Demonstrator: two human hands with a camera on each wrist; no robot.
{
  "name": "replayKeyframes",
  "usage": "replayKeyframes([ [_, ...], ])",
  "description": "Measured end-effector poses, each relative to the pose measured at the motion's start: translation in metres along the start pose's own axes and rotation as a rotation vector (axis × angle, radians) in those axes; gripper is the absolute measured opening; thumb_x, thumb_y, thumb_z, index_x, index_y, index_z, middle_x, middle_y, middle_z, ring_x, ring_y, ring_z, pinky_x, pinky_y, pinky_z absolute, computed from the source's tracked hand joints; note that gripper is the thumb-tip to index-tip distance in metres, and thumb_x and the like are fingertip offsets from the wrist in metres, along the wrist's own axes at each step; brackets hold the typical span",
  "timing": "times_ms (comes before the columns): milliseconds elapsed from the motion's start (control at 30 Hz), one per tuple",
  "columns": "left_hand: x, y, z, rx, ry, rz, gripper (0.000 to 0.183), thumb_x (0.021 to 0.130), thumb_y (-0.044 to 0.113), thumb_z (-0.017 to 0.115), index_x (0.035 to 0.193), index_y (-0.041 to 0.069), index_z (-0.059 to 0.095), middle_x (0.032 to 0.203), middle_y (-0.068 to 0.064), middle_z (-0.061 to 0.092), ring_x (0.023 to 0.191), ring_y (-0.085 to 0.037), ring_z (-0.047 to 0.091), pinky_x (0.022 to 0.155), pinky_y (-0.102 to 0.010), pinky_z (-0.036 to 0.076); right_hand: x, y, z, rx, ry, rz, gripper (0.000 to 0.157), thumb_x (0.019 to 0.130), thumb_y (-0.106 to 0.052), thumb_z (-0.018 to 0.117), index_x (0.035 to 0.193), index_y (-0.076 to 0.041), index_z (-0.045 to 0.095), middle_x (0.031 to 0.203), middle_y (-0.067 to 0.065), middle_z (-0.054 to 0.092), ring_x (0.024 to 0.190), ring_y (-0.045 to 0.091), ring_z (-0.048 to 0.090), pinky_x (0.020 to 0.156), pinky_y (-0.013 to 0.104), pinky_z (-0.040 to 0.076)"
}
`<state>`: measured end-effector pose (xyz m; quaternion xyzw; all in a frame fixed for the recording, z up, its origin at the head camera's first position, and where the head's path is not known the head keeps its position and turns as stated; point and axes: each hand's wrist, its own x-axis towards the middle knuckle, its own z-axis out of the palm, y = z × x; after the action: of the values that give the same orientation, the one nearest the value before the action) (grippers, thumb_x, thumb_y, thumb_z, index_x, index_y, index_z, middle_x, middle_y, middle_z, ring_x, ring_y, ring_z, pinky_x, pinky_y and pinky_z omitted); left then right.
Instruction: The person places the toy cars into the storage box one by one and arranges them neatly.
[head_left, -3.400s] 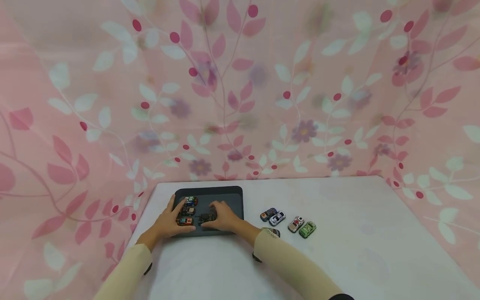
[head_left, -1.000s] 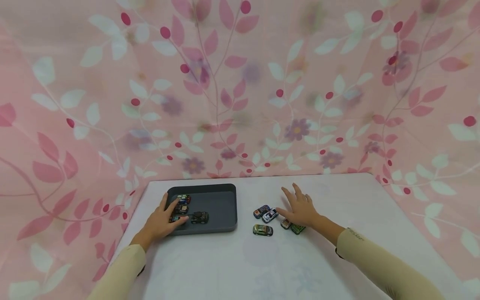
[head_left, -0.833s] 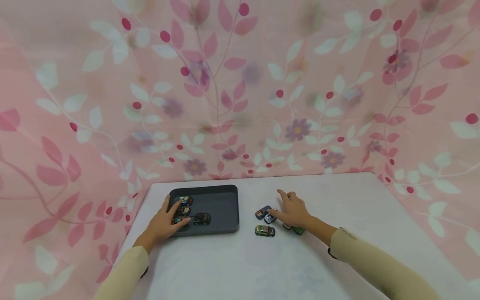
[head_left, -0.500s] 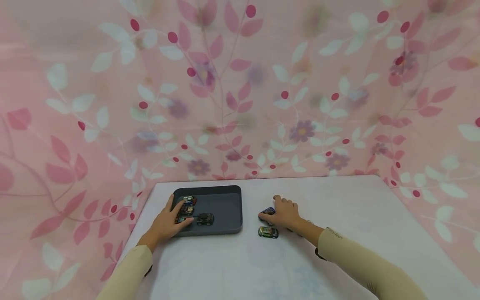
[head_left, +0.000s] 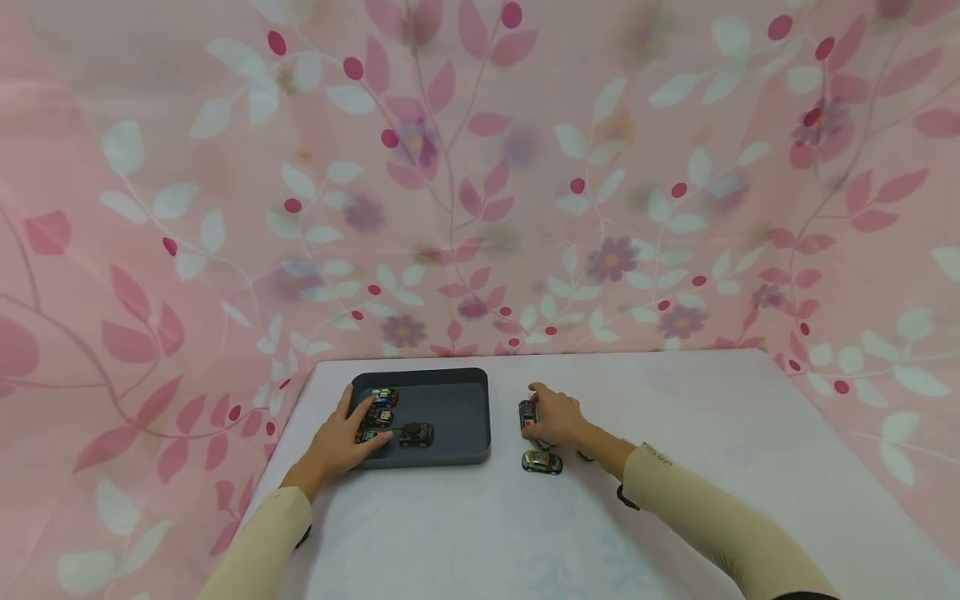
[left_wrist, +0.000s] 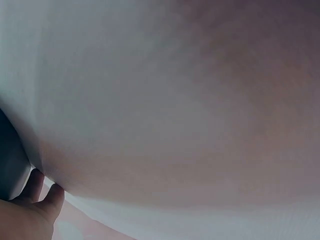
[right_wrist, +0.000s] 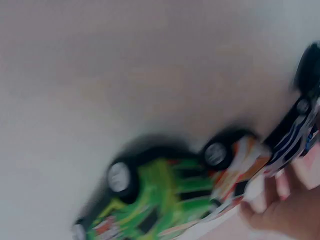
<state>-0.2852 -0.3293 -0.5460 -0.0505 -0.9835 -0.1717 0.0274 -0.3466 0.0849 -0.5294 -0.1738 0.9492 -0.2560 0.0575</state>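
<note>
My right hand (head_left: 557,415) pinches a dark blue toy car (head_left: 528,412) between thumb and fingers, right of the tray. Under that hand a white striped toy car (right_wrist: 290,142) is mostly hidden in the head view. My left hand (head_left: 333,442) rests with spread fingers over the left side of the dark grey tray (head_left: 471,457), its thumb reaching inside. Along the tray's left side stand toy cars: a multicoloured one (head_left: 386,397), a dark one (head_left: 382,417) and another (head_left: 371,436) partly behind the thumb. Beside them is a black toy tank (head_left: 416,434).
A green and black toy car (head_left: 542,462) lies on the white table (head_left: 465,533) just in front of my right hand. The right wrist view shows a bright green toy car (right_wrist: 165,195) and an orange-and-white one (right_wrist: 237,170) under the arm. A floral backdrop (head_left: 480,208) rises behind.
The right hand let go of the toy tank in the tray, moved right to the loose cars and took hold of the dark blue car, which has turned. The left hand stays at the tray.
</note>
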Motion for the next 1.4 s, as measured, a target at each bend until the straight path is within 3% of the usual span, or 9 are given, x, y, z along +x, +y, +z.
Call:
replayKeyframes([
  [67, -0.001, 0.0, -0.002, 0.01, -0.006, -0.002, 0.093, 0.086, 0.073, 0.055, 0.155, 0.015, 0.032, 0.164, -0.025, 0.006, 0.135, -0.058, 0.036, 0.104, -0.071, 0.034, 0.003, 0.005, -0.002, 0.102, -0.053, -0.018, 0.084, 0.079, -0.023, 0.083, 0.148, -0.004, 0.039, 0.138, 0.011, 0.06, 0.13, 0.037, 0.052, 0.111, 0.059, 0.034],
  [167, -0.002, 0.0, -0.005, 0.02, -0.011, 0.0, 0.093, 0.086, 0.073, 0.055, 0.155, 0.014, 0.033, 0.164, -0.026, 0.006, 0.135, -0.058, 0.037, 0.103, -0.071, 0.035, 0.007, 0.009, -0.004, 0.17, -0.089, -0.008, 0.083, 0.079, -0.027, 0.084, 0.147, -0.004, 0.042, 0.137, 0.014, 0.058, 0.13, 0.035, 0.051, 0.11, 0.053, 0.038],
  [300, -0.002, -0.003, -0.007, 0.026, -0.008, -0.002, 0.092, 0.086, 0.071, 0.056, 0.155, 0.014, 0.033, 0.163, -0.027, 0.006, 0.134, -0.059, 0.037, 0.102, -0.071, 0.036, 0.014, 0.009, -0.001, 0.05, -0.053, 0.011, 0.073, 0.076, -0.05, 0.082, 0.131, -0.008, 0.058, 0.116, 0.01, 0.06, 0.106, 0.025, 0.057, 0.094, 0.05, 0.047],
  [400, -0.002, -0.004, -0.007, 0.025, -0.005, -0.009, 0.092, 0.086, 0.071, 0.056, 0.155, 0.015, 0.034, 0.164, -0.026, 0.006, 0.135, -0.058, 0.036, 0.102, -0.071, 0.035, 0.019, 0.006, 0.002, -0.032, -0.03, 0.044, 0.064, 0.076, -0.056, 0.079, 0.12, -0.012, 0.064, 0.102, 0.005, 0.061, 0.091, 0.021, 0.056, 0.085, 0.048, 0.046],
  [533, -0.002, -0.004, -0.005, 0.003, -0.012, -0.005, 0.092, 0.086, 0.072, 0.056, 0.155, 0.015, 0.033, 0.164, -0.026, 0.006, 0.135, -0.059, 0.036, 0.103, -0.071, 0.034, 0.023, 0.004, 0.0, -0.003, -0.037, 0.111, 0.05, 0.077, -0.046, 0.082, 0.114, -0.016, 0.067, 0.096, 0.0, 0.062, 0.085, 0.019, 0.055, 0.083, 0.046, 0.04],
  [767, -0.004, -0.006, -0.005, 0.005, -0.01, -0.021, 0.093, 0.086, 0.073, 0.055, 0.156, 0.016, 0.032, 0.164, -0.024, 0.004, 0.134, -0.059, 0.037, 0.103, -0.072, 0.034, 0.025, 0.002, -0.006, 0.08, -0.081, 0.121, 0.04, 0.078, -0.029, 0.084, 0.114, -0.019, 0.069, 0.101, 0.0, 0.065, 0.089, 0.018, 0.057, 0.087, 0.048, 0.037],
  [1033, 0.0, -0.005, -0.002, -0.023, -0.018, -0.007, 0.101, 0.084, 0.075, 0.056, 0.158, 0.016, 0.023, 0.165, -0.023, 0.002, 0.134, -0.059, 0.037, 0.1, -0.072, 0.036, 0.027, -0.002, -0.003, 0.014, -0.058, 0.195, 0.04, 0.077, -0.034, 0.085, 0.111, -0.019, 0.069, 0.1, 0.001, 0.065, 0.09, 0.022, 0.058, 0.092, 0.05, 0.037],
  [1233, 0.003, -0.007, 0.002, -0.027, -0.026, -0.012, 0.109, 0.079, 0.077, 0.06, 0.159, 0.016, 0.019, 0.165, -0.022, 0.0, 0.135, -0.058, 0.036, 0.102, -0.072, 0.035, 0.026, -0.003, -0.005, 0.03, -0.061, 0.198, 0.038, 0.078, -0.032, 0.084, 0.109, -0.017, 0.068, 0.105, 0.004, 0.069, 0.094, 0.025, 0.06, 0.096, 0.054, 0.036],
  [1400, 0.003, -0.008, 0.002, -0.03, -0.057, -0.008, 0.124, 0.072, 0.077, 0.067, 0.159, 0.006, 0.014, 0.165, -0.022, -0.002, 0.138, -0.056, 0.033, 0.104, -0.069, 0.035, 0.024, -0.001, -0.007, 0.064, -0.04, 0.161, 0.037, 0.08, -0.03, 0.082, 0.111, -0.014, 0.068, 0.1, 0.005, 0.067, 0.087, 0.023, 0.059, 0.089, 0.051, 0.041],
])
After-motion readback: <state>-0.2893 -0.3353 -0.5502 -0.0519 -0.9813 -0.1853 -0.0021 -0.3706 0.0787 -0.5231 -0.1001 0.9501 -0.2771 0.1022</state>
